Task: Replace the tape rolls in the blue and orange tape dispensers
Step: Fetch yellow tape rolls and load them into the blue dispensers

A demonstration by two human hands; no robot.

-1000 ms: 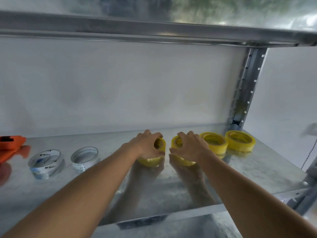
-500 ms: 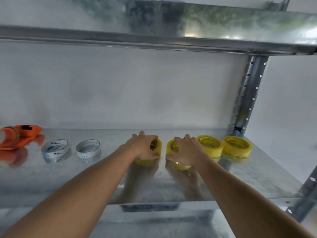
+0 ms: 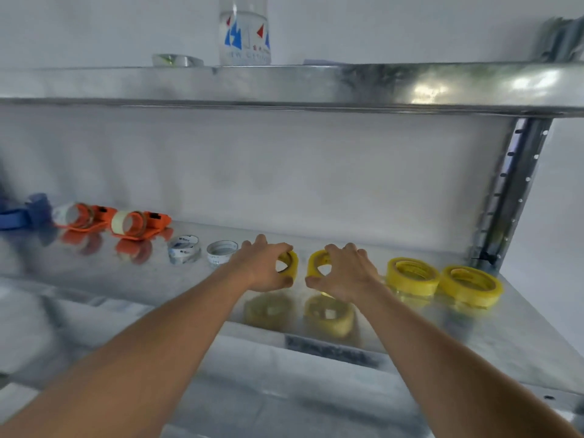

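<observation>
Setting: storage or stockroom area, bare white wall behind. Evidence: galvanized steel shelving point(image 3: 316, 86) with a perforated upright post point(image 3: 512, 184) at right. The lower shelf point(image 3: 521, 343) carries packing supplies in a row: a blue tape dispenser point(image 3: 25, 213), two orange tape dispensers point(image 3: 139, 224), two near-empty tape cores point(image 3: 202, 251), spare yellow tape rolls point(image 3: 442, 279). A clear bottle point(image 3: 244, 33) stands on the upper shelf.

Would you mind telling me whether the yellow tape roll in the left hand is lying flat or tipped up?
Tipped up: the left hand grips the yellow tape roll with its hole facing sideways, clear of the metal shelf.
</observation>
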